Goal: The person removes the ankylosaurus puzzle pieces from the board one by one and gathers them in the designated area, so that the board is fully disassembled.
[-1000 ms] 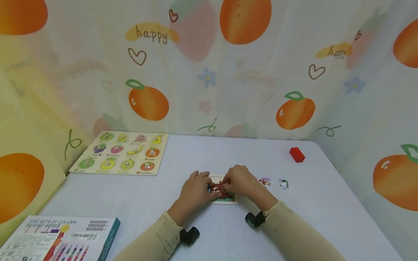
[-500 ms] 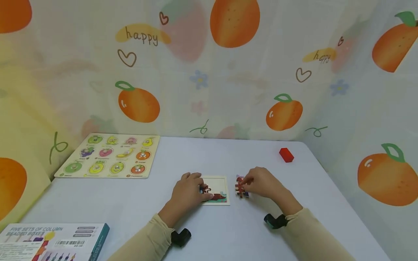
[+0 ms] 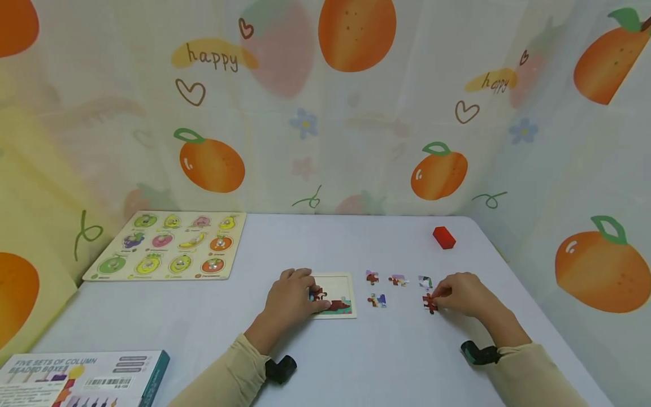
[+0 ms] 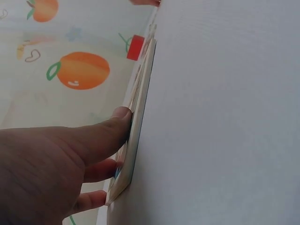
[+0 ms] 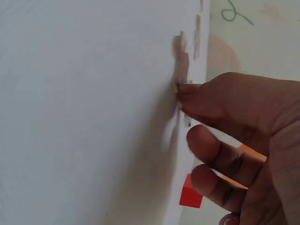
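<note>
- One white-and-teal box [image 3: 102, 370], flat at the near left of the white table [image 3: 366, 362]; print reads "FIVE SETS OF COLUMN BEADED BOXES".
- One fruit board [image 3: 196, 265], lying far left with colourful smiling fruits in rows.
- One left hand [image 3: 287, 297], thumb and fingers set wide apart, their tips resting on the left end of the puzzle tray.
- One puzzle tray [image 3: 335, 275], pale-rimmed, flat near the table's middle; brown-and-teal picture parts lie along its near right side, more brown beside the left fingers.
- Three loose pieces, just right of the tray: a brown-and-purple piece [image 3: 372, 277], a multicoloured piece [image 3: 377, 300] nearer the person, a pale purple piece [image 3: 398, 280] farther right.
- One white-and-green piece [image 3: 425, 281], just beyond the held one.
- One brown piece [image 3: 429, 304], pinched between right thumb and forefinger.
- One red block [image 3: 444, 238], toward the far right.
- One right hand [image 3: 468, 295], fingertips narrowed on the brown piece, remaining fingers bent.
</note>
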